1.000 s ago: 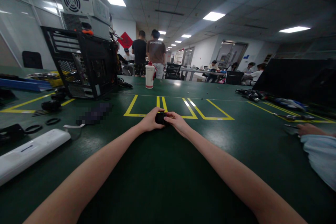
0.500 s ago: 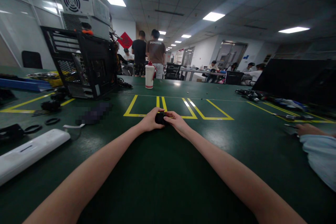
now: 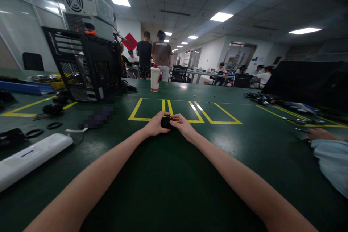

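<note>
A small black cylindrical part (image 3: 165, 122) is held up between my two hands, just this side of the yellow tape lines. My left hand (image 3: 154, 125) is closed around its left side, thumb on top and fingers beneath. On the other side, the fingertips of my right hand (image 3: 182, 124) pinch its right end. What kind of part it is, I cannot make out; the fingers cover some of it. Under both forearms lies the green table (image 3: 174, 181).
Left stands an open black computer case (image 3: 100, 69) with power supplies (image 3: 87, 3) on top. Nearer lie black rings (image 3: 54, 125) and a white power strip (image 3: 35, 156). A white cup (image 3: 154, 79) stands ahead. At right, another person's hand (image 3: 323, 135) holds a thin tool.
</note>
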Action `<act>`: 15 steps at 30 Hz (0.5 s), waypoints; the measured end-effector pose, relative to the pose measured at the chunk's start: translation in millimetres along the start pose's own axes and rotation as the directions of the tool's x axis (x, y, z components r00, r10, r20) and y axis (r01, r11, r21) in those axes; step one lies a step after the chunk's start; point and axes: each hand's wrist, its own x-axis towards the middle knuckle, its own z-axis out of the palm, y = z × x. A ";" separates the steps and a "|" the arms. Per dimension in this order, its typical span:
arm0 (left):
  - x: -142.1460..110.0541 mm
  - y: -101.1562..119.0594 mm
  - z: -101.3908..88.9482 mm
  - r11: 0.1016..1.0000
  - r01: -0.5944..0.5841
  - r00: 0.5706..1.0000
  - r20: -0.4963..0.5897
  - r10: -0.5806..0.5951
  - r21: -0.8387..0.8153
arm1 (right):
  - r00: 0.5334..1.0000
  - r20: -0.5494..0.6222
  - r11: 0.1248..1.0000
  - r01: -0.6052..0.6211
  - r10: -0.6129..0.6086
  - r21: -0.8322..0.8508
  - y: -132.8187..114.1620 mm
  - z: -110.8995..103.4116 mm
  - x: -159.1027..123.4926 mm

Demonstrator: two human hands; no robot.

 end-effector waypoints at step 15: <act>1.6 -3.4 2.9 1.000 -0.021 0.999 -0.024 0.021 0.002 | 0.999 -0.021 0.999 0.045 -0.045 0.015 2.4 1.0 2.0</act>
